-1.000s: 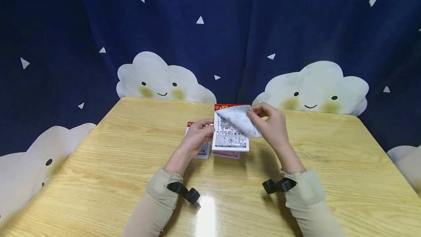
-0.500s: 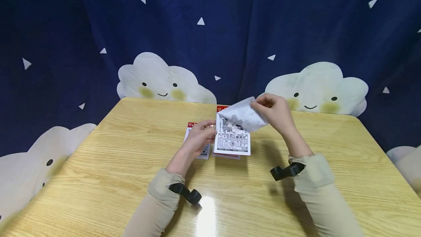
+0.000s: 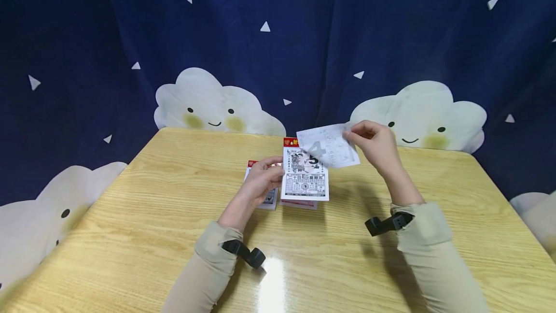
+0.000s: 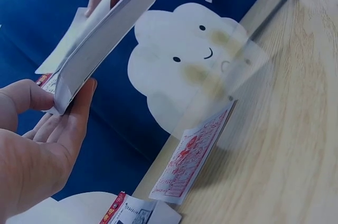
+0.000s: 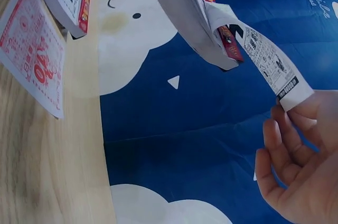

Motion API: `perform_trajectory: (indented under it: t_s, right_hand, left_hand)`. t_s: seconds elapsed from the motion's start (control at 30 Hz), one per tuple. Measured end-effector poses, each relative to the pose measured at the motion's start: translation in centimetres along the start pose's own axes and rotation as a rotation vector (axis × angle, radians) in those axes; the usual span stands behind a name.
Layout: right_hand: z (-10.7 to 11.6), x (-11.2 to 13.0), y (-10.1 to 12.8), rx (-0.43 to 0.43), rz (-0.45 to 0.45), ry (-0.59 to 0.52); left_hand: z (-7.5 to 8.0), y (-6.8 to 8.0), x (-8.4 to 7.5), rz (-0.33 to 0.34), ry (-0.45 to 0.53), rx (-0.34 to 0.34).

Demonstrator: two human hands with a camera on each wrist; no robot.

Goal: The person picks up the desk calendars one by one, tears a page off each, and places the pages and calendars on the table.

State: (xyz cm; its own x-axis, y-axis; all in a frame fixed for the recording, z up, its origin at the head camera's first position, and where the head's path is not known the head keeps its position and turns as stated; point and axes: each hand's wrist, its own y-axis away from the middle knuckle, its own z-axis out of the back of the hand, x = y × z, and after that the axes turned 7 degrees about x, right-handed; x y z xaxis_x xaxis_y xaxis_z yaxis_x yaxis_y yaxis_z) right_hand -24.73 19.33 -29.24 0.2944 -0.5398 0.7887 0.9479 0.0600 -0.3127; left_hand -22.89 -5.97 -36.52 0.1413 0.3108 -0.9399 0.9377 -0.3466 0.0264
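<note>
My left hand (image 3: 272, 170) grips the left edge of a thick tear-off calendar pad (image 3: 305, 180) and holds it tilted above the table; its top page shows a 5. The left wrist view has the pad (image 4: 97, 39) between thumb and fingers (image 4: 74, 123). My right hand (image 3: 350, 134) pinches a thin printed sheet (image 3: 329, 150) showing a 4, raised up and to the right of the pad's red top. From the right wrist camera the sheet (image 5: 268, 60) runs from the pad's binding (image 5: 228, 39) to my fingertips (image 5: 296, 109). Whether the sheet is torn free I cannot tell.
A second smaller pad (image 3: 267, 198) lies under my left hand, and a red-printed loose sheet (image 3: 299, 203) lies flat below the held pad. The wooden table (image 3: 130, 216) backs onto a dark blue curtain with white clouds (image 3: 208, 105).
My right hand has drawn the sheet up and out to the right, turning its printed side up. The left hand and pad have stayed put.
</note>
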Motion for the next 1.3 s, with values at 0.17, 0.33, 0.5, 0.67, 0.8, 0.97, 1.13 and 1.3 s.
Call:
perform_trajectory:
  t_s: [0.17, 0.33, 0.5, 0.67, 0.8, 0.97, 1.13, 1.3]
  right_hand:
    - [0.6, 0.0, -0.1, -0.041, -0.006, 0.001]
    - [1.4, -0.5, -0.2, -0.085, -0.020, -0.002]
    - [2.3, -0.9, -0.3, -0.143, -0.041, -0.020]
    - [3.2, -1.5, -0.1, -0.182, -0.086, -0.031]
    - [3.7, -1.9, 0.1, -0.177, -0.108, -0.007]
    - [4.8, -2.5, 0.3, -0.276, -0.114, -0.056]
    - [5.6, -3.1, 0.6, -0.330, -0.119, -0.066]
    - [5.9, -3.4, 1.3, -0.284, -0.108, 0.055]
  left_hand:
    - [0.0, -0.1, 0.1, 0.006, 0.001, -0.013]
    - [0.1, -0.2, 0.2, 0.002, 0.000, -0.024]
    - [0.1, -0.3, 0.2, 0.002, -0.020, -0.022]
    - [0.2, -0.1, 0.2, 0.013, -0.009, -0.064]
    - [0.2, -0.2, 0.4, 0.012, -0.024, -0.037]
    - [0.2, -0.3, 0.6, 0.015, -0.024, -0.038]
    - [0.1, -0.3, 1.0, 0.032, -0.030, -0.060]
    - [-0.8, -0.4, 2.0, 0.073, -0.099, -0.031]
